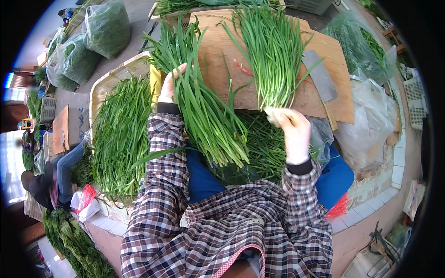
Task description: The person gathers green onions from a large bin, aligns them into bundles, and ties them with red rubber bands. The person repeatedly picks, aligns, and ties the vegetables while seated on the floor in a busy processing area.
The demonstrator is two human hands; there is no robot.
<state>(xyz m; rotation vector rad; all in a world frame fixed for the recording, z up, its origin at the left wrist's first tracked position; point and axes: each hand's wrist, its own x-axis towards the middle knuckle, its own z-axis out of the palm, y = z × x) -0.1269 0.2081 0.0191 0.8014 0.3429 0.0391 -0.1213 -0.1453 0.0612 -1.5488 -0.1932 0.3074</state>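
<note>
A thick bunch of garlic chives (208,118) slants across my left forearm, leaves up and cut ends down to the right. My left hand (170,83) is closed around it, with the fingers partly hidden by leaves. A second pile of garlic chives (273,55) lies on the wooden board (218,60), its pale stalk ends at the near edge. My right hand (292,127) pinches at those ends; whether a stalk is between the fingers I cannot make out. A cleaver (320,76) with a wooden handle rests on the board to the right.
Left of my arm stands a pale crate (99,92) full of loose chives. More chives (262,139) lie below the board. Red string (243,68) is on the board. Clear plastic bags (371,125) sit at the right, filled bags (107,30) at the far left. Another person (44,180) is at left.
</note>
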